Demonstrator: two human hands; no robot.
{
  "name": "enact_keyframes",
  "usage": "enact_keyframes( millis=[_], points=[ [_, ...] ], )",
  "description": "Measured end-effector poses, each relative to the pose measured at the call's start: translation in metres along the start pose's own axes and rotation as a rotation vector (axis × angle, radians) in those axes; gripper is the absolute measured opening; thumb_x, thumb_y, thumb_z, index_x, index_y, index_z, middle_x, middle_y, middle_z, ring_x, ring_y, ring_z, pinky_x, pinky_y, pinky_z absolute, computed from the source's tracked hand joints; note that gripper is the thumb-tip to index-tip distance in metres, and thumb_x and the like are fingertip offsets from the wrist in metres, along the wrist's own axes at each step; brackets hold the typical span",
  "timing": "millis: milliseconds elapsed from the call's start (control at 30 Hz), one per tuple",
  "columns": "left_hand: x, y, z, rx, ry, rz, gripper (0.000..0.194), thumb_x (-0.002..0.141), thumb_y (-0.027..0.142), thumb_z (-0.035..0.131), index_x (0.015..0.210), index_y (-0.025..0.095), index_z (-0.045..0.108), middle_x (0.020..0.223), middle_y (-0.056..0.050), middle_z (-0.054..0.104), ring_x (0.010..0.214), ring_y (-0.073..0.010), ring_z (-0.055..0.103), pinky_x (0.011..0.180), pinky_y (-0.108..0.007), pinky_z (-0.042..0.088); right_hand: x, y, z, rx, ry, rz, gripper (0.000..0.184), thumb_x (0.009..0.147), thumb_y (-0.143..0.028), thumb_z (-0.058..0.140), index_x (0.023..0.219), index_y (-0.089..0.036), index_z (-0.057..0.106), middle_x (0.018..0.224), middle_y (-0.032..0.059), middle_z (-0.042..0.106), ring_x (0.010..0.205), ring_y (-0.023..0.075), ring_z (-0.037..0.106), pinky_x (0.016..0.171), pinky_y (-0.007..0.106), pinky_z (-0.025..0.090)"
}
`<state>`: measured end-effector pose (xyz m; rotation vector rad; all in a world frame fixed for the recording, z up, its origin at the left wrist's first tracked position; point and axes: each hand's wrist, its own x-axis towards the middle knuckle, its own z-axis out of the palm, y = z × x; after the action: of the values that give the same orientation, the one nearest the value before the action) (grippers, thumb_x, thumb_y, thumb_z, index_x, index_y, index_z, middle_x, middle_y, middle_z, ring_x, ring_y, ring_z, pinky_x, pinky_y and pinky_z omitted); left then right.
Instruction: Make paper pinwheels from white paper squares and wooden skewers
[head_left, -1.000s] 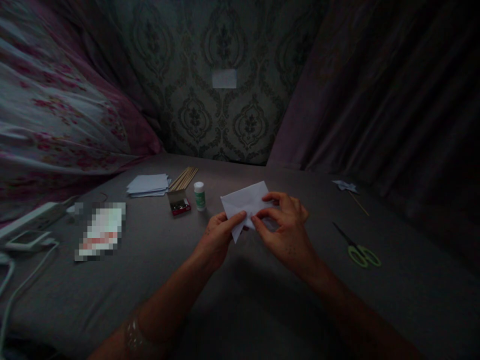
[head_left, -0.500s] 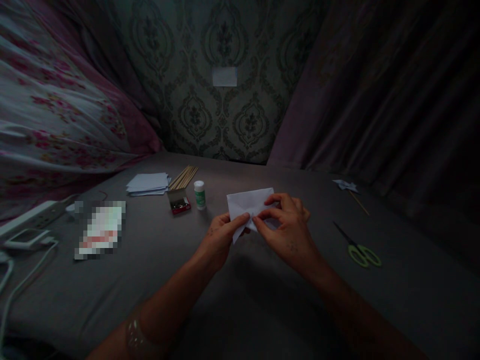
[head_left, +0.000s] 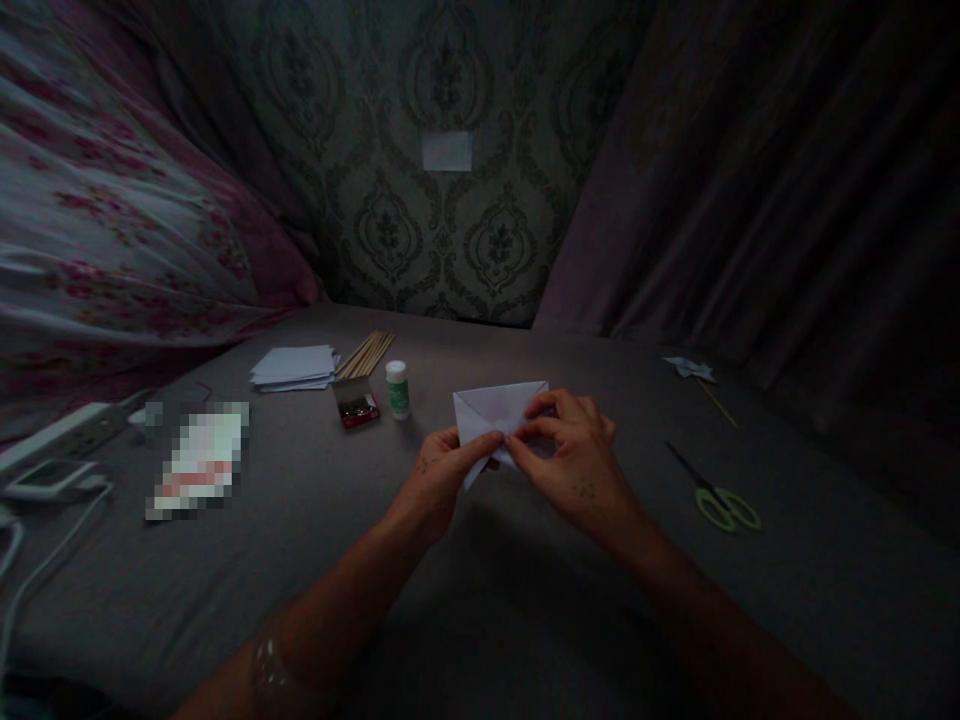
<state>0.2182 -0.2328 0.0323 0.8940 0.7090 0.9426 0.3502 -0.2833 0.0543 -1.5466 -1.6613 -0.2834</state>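
Note:
A white sheet of paper (head_left: 499,405) with diagonal crease lines is held up above the table between both hands. My left hand (head_left: 446,475) grips its lower left part, thumb on the near face and fingers behind. My right hand (head_left: 574,440) pinches the paper near its middle, with thumb and forefinger close to my left thumb tip. A corner of the paper points down below the left thumb. My right fingers cover the sheet's right side, so its folds there are hidden.
Left of the hands stand a glue stick (head_left: 398,390), an open small red box (head_left: 358,408) of metal pins, wooden sticks (head_left: 366,355) and a paper stack (head_left: 294,368). Scissors (head_left: 716,500) and a paper pinwheel (head_left: 691,371) lie right. A power strip (head_left: 67,440) sits far left.
Both hands keep their hold on the paper. The sheet's top edge has tilted slightly, and the fingers have shifted only a little.

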Motion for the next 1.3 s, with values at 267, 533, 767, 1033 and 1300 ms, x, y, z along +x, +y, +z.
enact_keyframes(
  millis=[267,533,767,1033,1300],
  points=[
    [0.003,0.001,-0.002,0.052,0.09,0.033,0.016,0.061,0.024,0.076,0.07,0.011,0.072,0.068,-0.008,0.068,0.061,-0.0135,0.058,0.062,-0.026,0.044,0.01,0.008,-0.007,0.153,0.076,0.1,0.014,0.079,-0.037,0.064,0.078,-0.023,0.068,0.093,0.0076,0.062,0.091,0.0248,0.057,0.08,0.044,0.042],
    [0.0,0.005,-0.001,0.004,0.038,-0.061,0.018,0.059,0.022,0.075,0.072,0.01,0.072,0.071,-0.008,0.069,0.061,-0.0148,0.061,0.064,-0.027,0.047,0.02,0.015,-0.008,0.877,-0.388,0.66,0.035,0.068,-0.044,0.07,0.088,-0.016,0.068,0.096,0.0106,0.07,0.086,0.024,0.065,0.075,0.037,0.05],
    [-0.002,0.005,0.001,0.092,0.016,-0.05,0.016,0.058,0.022,0.073,0.068,0.009,0.071,0.068,-0.009,0.068,0.06,-0.0147,0.058,0.063,-0.026,0.044,0.014,0.005,-0.001,0.906,-0.374,0.882,0.025,0.057,-0.031,0.076,0.075,-0.016,0.068,0.083,0.0111,0.072,0.068,0.022,0.066,0.064,0.034,0.051],
    [0.0,0.002,-0.002,0.11,0.021,-0.044,0.019,0.057,0.025,0.075,0.066,0.01,0.07,0.068,-0.008,0.067,0.062,-0.0158,0.057,0.066,-0.029,0.042,0.01,0.003,0.01,0.885,-0.27,0.924,0.018,0.058,-0.023,0.072,0.073,-0.013,0.07,0.074,0.0067,0.072,0.062,0.0185,0.066,0.054,0.026,0.048],
    [-0.002,-0.004,0.003,-0.133,0.045,-0.099,0.021,0.058,0.029,0.076,0.073,0.015,0.07,0.076,-0.003,0.067,0.071,-0.0142,0.058,0.073,-0.028,0.042,0.001,-0.007,0.024,1.185,0.019,1.026,0.032,0.057,-0.031,0.076,0.08,-0.011,0.069,0.077,0.0073,0.073,0.067,0.0201,0.067,0.061,0.028,0.052]
  ],
)
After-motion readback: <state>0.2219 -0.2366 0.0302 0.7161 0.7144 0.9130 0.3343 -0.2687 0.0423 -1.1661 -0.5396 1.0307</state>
